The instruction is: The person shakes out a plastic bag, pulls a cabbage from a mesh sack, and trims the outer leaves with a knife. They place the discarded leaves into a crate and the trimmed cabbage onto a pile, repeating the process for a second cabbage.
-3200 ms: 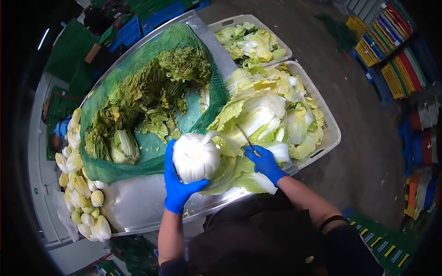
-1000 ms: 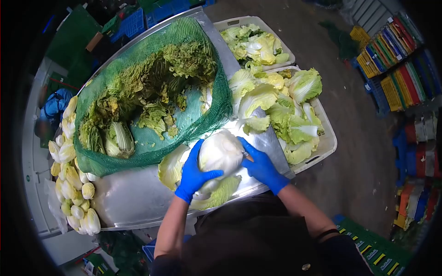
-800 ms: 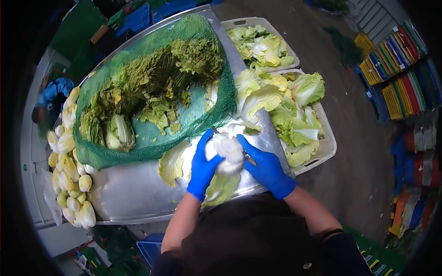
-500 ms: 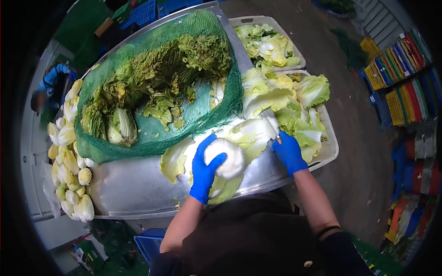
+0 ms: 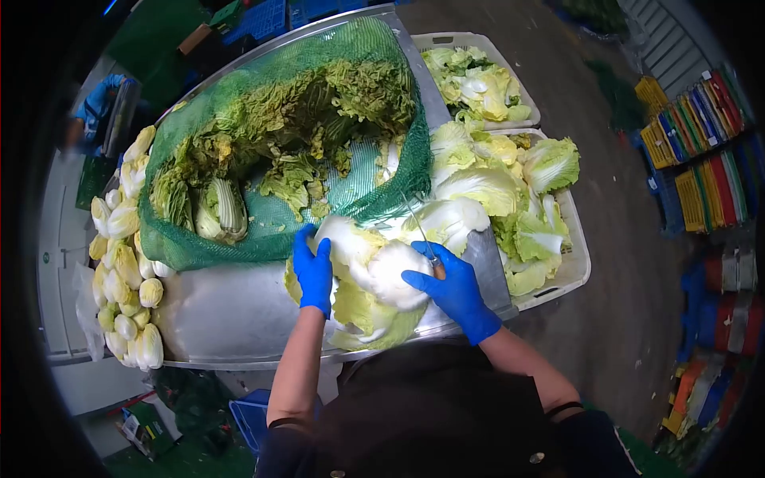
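A napa cabbage (image 5: 392,275) lies near the table's front edge, its white base turned up and loose outer leaves around it. My gloved left hand (image 5: 312,271) is at its left side, fingers and thumb apart, beside a pale leaf (image 5: 343,239). My gloved right hand (image 5: 453,287) is closed around the wooden handle of a knife (image 5: 421,225); the thin blade points up and away. The thumb of that hand reaches to the cabbage's white base. A cut-off leaf (image 5: 458,221) lies just beyond the right hand.
A green mesh sack (image 5: 279,248) with wilted cabbages covers much of the metal table (image 5: 215,319). Trimmed cabbages (image 5: 123,279) are piled at the left edge. Two white crates (image 5: 578,267) of leaves stand at right. Another person (image 5: 100,103) is at far left; coloured crates (image 5: 709,183) are stacked far right.
My right hand has come left with the knife to the cabbage. My left hand has moved left off its base and spread. A leaf now stands out at the cabbage's left.
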{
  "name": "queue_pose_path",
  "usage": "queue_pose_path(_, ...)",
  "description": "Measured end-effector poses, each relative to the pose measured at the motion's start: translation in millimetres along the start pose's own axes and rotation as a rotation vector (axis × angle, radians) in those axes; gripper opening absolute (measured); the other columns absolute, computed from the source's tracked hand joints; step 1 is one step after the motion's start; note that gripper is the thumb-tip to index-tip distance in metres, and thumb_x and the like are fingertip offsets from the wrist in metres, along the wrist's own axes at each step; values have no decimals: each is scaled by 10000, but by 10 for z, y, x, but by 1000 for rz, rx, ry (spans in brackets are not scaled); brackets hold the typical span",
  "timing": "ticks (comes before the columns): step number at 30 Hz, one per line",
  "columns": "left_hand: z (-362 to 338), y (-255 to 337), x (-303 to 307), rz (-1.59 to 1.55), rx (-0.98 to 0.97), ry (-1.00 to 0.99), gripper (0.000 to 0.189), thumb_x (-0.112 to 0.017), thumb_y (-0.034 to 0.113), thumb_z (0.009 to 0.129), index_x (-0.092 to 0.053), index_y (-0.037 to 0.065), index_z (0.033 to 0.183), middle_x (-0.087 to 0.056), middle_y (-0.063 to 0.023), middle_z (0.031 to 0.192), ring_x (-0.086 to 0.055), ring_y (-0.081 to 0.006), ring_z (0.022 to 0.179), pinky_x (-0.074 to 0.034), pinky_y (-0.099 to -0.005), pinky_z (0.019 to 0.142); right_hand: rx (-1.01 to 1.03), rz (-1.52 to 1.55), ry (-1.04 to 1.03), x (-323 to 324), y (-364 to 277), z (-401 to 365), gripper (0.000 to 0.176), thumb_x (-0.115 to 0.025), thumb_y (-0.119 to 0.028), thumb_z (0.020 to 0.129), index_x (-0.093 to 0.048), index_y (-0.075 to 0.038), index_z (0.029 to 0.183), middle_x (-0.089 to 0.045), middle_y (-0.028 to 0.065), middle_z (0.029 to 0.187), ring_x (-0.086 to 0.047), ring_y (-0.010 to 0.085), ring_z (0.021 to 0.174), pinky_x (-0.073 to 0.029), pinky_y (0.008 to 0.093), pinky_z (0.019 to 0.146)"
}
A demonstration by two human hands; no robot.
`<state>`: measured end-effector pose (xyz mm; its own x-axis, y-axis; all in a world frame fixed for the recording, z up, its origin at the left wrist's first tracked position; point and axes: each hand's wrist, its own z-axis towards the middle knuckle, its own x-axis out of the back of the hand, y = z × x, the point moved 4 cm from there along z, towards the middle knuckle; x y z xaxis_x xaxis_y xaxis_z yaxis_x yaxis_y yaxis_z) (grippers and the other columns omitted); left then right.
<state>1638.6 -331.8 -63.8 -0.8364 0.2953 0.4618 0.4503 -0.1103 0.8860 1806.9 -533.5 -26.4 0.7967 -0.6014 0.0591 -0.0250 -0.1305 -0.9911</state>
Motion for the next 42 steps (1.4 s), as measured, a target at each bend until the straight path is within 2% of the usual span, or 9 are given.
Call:
queue_pose_path(3,-346,1159,30,79,-523,4,490,-594,105,853,-450,-9,1307,-490,-137,1319,-459,-235,1207,-355,-372,1025,21,-40,6,-14,-61,3,571,-773,-331,749,-577,6,1165,-662,120,1025,-622,170,923,-481,309,835)
queue_pose_path(5,-678,1079,-276,-186,-446,-474,623,-668,176,816,-414,9,1360,-428,-149,1401,-383,-297,1307,-283,-404,1087,-8,-13,6,-24,0,63,563,-774,-322,751,-577,4,1166,-660,109,1024,-613,158,926,-480,306,838)
queue_pose_path(6,-808,1002,-371,326,-771,-465,747,-694,237,807,-325,10,1416,-376,-162,1437,-343,-308,1339,-261,-407,1105,-31,18,9,-23,22,98,556,-774,-313,754,-577,3,1167,-657,98,1023,-604,147,930,-479,302,841)
queue_pose_path(11,-933,343,-154,-3,-117,-577,1024,-832,364,656,-268,-37,1410,-262,-259,1468,-288,-365,1363,-257,-435,1107,-57,87,-42,18,-57,186,485,-758,-305,777,-600,-12,1129,-645,56,1000,-570,107,909,-478,284,826)
queue_pose_path(16,-804,1012,-292,182,-525,-376,1006,-839,341,630,-297,-18,1399,-328,-255,1406,-357,-391,1297,-303,-437,1081,-70,2,-50,-80,-49,252,436,-735,-307,797,-617,-36,1118,-656,61,940,-582,105,859,-487,286,794)
queue_pose_path(24,-753,826,-211,132,-392,-294,1103,-848,312,620,-187,-24,1436,-337,-218,1405,-383,-347,1280,-346,-419,1054,-76,-355,98,410,293,148,397,-703,-282,823,-626,-54,1139,-670,64,834,-608,119,751,-494,284,708)
queue_pose_path(29,-803,800,-288,163,-416,-405,1174,-850,306,614,-100,-34,1450,-272,-232,1445,-361,-348,1301,-320,-418,1073,-93,-463,-215,-132,-337,388,508,-664,-396,835,-602,-65,1214,-695,97,900,-655,185,787,-506,320,731)
queue_pose_path(40,-647,787,-146,92,-487,-677,1121,-755,121,677,23,-7,1475,-83,-207,1535,-132,-313,1421,-160,-399,1144,-24,-205,-144,-230,-87,432,486,-632,-462,847,-644,-94,1165,-693,129,986,-664,186,878,-496,308,788)
queue_pose_path(42,-645,464,-138,1,-378,-750,1107,-733,105,684,33,0,1476,-109,-230,1526,-151,-333,1416,-195,-406,1133,-88,-128,-140,-172,-149,447,362,-656,-290,878,-640,-60,1157,-676,74,1022,-596,107,918,-482,274,841)
